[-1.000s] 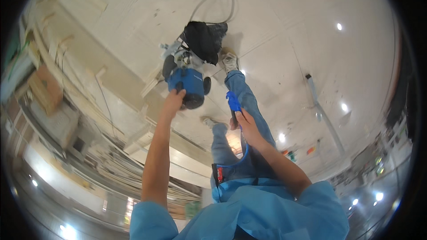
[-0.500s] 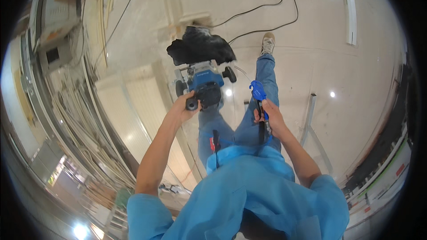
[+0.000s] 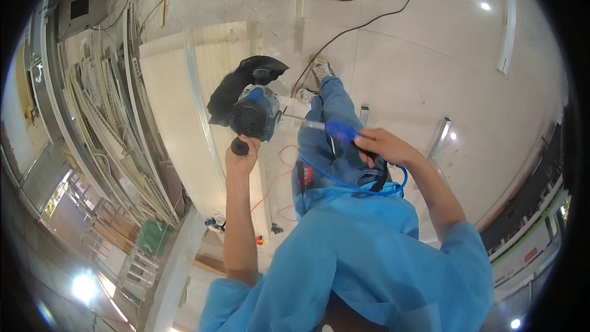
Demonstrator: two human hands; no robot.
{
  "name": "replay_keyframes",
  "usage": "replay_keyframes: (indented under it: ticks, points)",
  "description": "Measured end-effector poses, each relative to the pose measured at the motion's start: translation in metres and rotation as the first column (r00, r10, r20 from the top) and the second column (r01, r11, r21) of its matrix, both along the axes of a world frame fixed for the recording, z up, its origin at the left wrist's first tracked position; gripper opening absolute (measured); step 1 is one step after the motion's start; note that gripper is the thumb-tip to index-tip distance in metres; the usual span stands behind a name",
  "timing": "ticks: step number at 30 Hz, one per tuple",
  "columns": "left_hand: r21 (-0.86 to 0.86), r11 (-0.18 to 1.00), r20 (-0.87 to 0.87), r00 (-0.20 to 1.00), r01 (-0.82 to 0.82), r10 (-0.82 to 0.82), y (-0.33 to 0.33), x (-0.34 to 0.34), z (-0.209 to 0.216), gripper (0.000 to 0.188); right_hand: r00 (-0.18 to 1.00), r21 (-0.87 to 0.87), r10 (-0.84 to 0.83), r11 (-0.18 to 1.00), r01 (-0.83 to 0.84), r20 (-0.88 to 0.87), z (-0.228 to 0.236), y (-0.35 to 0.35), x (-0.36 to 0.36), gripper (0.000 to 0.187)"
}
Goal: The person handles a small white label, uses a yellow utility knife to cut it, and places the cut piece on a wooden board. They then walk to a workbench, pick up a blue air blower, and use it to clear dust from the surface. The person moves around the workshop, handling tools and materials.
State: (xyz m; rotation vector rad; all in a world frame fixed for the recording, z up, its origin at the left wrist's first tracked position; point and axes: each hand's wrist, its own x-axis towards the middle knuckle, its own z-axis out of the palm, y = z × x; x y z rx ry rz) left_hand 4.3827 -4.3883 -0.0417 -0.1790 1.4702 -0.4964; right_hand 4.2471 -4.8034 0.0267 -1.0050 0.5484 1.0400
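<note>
My left hand [image 3: 241, 158] is wrapped round a black knob handle of a blue-and-black router [image 3: 257, 115]. The tool is held up in front of me, over the edge of pale panels. A black bag [image 3: 238, 82] hangs on its far side. With my right hand [image 3: 382, 146] I grip a blue air blow gun [image 3: 342, 131], whose thin nozzle points left, close to the router's side. From the gun a blue air hose [image 3: 398, 188] loops back across my waist. The gun is slightly blurred, and my fingers hide part of its handle.
Pale ribbed panels [image 3: 170, 74] lie on my left, beside long trim strips [image 3: 98, 110]. A black cable [image 3: 376, 21] runs across the floor past my shoes. Metal profiles [image 3: 441, 138] stand at right. A thin red cord [image 3: 268, 193] trails near the panels.
The router has turned and moved left in my left hand. My right hand has swung the blow gun from pointing away to pointing left at the router. My feet have come together.
</note>
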Motion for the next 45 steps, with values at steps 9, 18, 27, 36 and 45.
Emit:
replay_keyframes:
  ticks: [9, 18, 27, 36, 45]
  points:
    - [-0.166, 0.888, -0.082, 0.904, -0.428, 0.42, 0.091, -0.033, 0.006, 0.004, 0.95, -0.474, 0.217, 0.876, -0.087, 0.226, -0.012, 0.108, 0.05, 0.037]
    - [-0.276, 0.91, -0.033, 0.95, -0.309, 0.312, 0.204, -0.07, -0.012, 0.009, 0.925, -0.299, 0.378, 0.886, -0.354, 0.025, -0.02, 0.259, 0.037, 0.035]
    - [-0.169, 0.911, -0.073, 0.926, -0.376, 0.369, 0.263, -0.071, -0.032, 0.005, 0.74, -0.561, 0.662, 0.659, -0.501, 0.118, -0.02, 0.354, -0.007, 0.043]
    - [-0.139, 0.899, -0.102, 0.909, -0.414, 0.403, 0.312, -0.062, -0.055, 0.015, 0.951, -0.282, 0.296, 0.924, -0.26, 0.093, -0.026, 0.377, 0.024, 0.036]
    - [0.068, 0.993, 0.262, 0.959, 0.097, -0.112, 0.378, -0.069, -0.09, 0.02, 0.936, -0.297, 0.342, 0.905, -0.303, 0.087, -0.005, 0.363, 0.053, 0.033]
